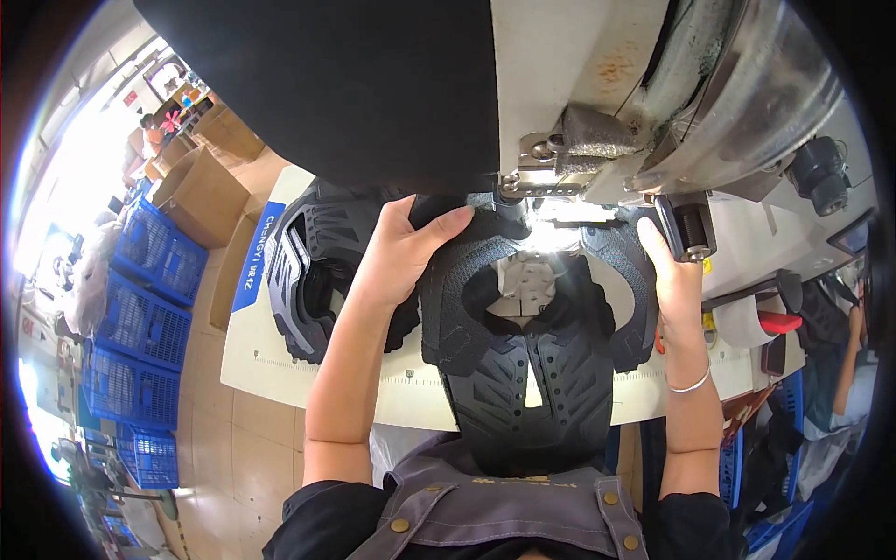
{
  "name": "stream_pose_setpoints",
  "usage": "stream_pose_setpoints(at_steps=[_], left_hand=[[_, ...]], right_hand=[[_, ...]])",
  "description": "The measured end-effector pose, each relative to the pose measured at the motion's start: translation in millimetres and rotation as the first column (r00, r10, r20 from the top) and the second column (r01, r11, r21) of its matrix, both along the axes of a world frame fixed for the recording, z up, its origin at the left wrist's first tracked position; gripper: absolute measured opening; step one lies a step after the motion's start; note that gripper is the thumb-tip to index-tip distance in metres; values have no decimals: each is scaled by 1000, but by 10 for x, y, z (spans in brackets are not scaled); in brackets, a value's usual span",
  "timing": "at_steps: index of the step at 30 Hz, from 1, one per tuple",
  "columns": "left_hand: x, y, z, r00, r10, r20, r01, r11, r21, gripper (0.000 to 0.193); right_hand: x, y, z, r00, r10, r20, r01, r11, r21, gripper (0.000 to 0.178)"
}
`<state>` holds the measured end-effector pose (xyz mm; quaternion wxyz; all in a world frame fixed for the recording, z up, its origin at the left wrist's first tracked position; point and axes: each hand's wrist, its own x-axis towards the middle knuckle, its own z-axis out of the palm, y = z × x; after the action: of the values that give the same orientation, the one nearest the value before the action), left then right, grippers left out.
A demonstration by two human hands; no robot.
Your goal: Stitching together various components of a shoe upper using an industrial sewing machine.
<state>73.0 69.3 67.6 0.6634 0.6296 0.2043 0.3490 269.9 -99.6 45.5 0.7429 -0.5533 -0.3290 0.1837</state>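
A black shoe upper [523, 383] lies spread on the sewing machine's pale table, its eyelet rows and perforated tongue toward me. Its far edge reaches under the lit needle area of the sewing machine [583, 89]. My left hand [411, 247] grips the upper's left side, thumb on top, with the other fingers mostly hidden. At the right side of the upper, my right hand [667, 271] rests with a finger stretched along the edge. A black machine part hides some of its other fingers. More black and grey shoe uppers [303, 271] lie beside my left forearm.
Blue plastic crates [140, 322] stand stacked at the left, with cardboard boxes [201, 191] behind them. A black cylindrical fitting [691, 229] hangs close to my right hand. Scissors-like orange handles [661, 338] show by my right wrist. Another person's arm [847, 364] appears at far right.
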Motion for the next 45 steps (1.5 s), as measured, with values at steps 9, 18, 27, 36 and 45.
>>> stream_pose_setpoints(at_steps=[9,18,27,36,45], left_hand=[[12,-82,115,999,33,-25,-35,996,-78,22],[27,198,-164,958,283,46,-287,935,211,13],[-1137,772,-225,764,603,232,-613,790,-34,31],[-1964,1164,-1162,280,938,-204,-824,344,451,50],[-1142,-105,-780,602,797,34,-505,347,790,14]], right_hand=[[16,14,-19,999,-19,39,19,1000,1,13],[466,450,-280,971,34,235,-22,998,-52,15],[1054,795,-896,864,499,72,-503,862,64,18],[30,-452,-728,873,134,468,147,844,-516,26],[-244,-484,-944,751,109,651,335,787,-518,42]])
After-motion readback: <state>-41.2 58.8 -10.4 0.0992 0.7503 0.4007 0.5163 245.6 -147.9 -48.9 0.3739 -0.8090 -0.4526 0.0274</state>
